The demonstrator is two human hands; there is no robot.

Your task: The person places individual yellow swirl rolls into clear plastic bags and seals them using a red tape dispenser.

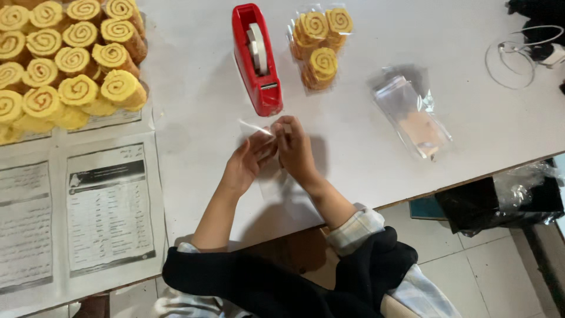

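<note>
My left hand (247, 162) and my right hand (294, 147) meet over the white table (194, 106), both pinching the top of a small clear plastic bag (272, 176) that lies flat under them. A corner of clear film sticks out to the left of my fingers. Just beyond my hands stands a red tape dispenser (256, 59) with a white tape roll. To its right lie packed bags of yellow spiral cookies (318, 47).
A heap of loose yellow spiral cookies (65, 65) lies on printed paper sheets (109, 206) at the left. A stack of empty clear bags (412, 115) lies at the right. A cable and charger (529, 50) rest far right. Black bags sit below the table edge.
</note>
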